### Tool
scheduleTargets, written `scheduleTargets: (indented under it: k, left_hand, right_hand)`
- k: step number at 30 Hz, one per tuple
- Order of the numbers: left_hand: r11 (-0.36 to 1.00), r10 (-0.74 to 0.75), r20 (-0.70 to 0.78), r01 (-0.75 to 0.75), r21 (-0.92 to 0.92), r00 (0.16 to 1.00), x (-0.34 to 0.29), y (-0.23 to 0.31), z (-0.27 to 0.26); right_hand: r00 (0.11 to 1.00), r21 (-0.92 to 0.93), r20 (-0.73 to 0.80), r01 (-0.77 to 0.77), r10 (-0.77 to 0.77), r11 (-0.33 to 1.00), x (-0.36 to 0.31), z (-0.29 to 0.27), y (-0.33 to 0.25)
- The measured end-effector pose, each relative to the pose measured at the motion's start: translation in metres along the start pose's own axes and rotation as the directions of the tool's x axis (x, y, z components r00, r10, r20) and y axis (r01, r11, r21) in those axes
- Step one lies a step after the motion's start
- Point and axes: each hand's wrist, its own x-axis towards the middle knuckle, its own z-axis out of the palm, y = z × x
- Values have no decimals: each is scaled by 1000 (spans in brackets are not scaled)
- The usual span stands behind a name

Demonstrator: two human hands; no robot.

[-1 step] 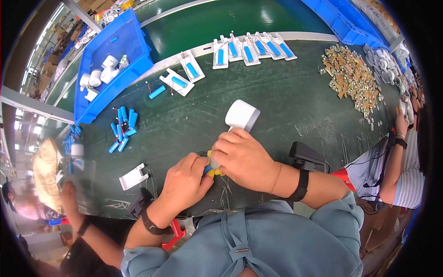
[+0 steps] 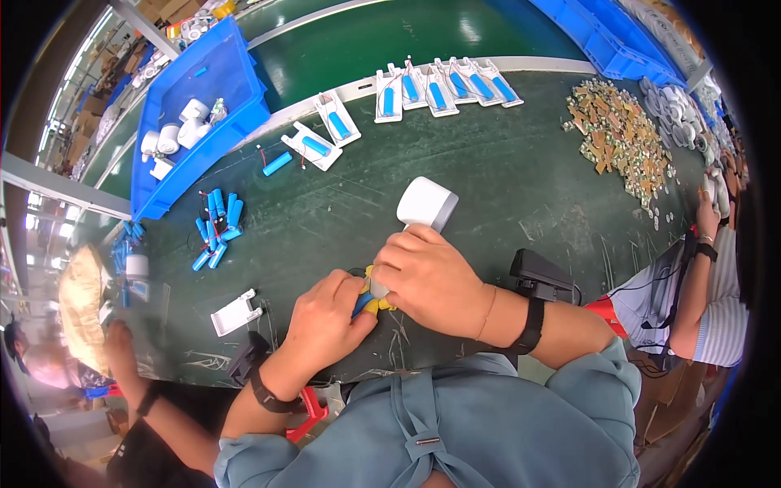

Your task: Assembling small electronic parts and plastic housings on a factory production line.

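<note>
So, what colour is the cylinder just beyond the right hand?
The cylinder is white with a grey end; head view shows it.

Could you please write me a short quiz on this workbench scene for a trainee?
1. Open question: Which two bright colours show on the small, mostly hidden things between the person's bare left hand and bare right hand?

2. True or false: The heap of small brown circuit boards lies to the right of the white cylindrical plastic housing.

3. Multiple choice: Which of these is nearest to the left hand?
a) the large blue plastic bin
b) the flat white plastic holder
c) the heap of circuit boards

Key: 1. Yellow and blue. 2. True. 3. b.
</note>
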Motion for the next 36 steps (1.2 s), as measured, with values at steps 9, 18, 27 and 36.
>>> scheduleTargets:
  k: [9, 18, 27, 36]
  left_hand:
    - [986, -87, -132, 66, -155, 987, -5, -8, -7]
    - [184, -502, -111, -20, -983, 858, -43, -3, -29]
    - [235, -139, -149, -114, -965, 979, -47, -8, -17]
    - [770, -274, -84, 166, -616, 958, -55, -12, -18]
  right_hand:
    - [999, 47, 36, -3, 2, 999, 8, -3, 7]
    - [999, 168, -51, 21, -13, 986, 6, -17, -14]
    - [895, 895, 437, -443, 88, 57, 8, -10, -26]
    - [996, 364, 60, -80, 62, 928, 13, -12, -9]
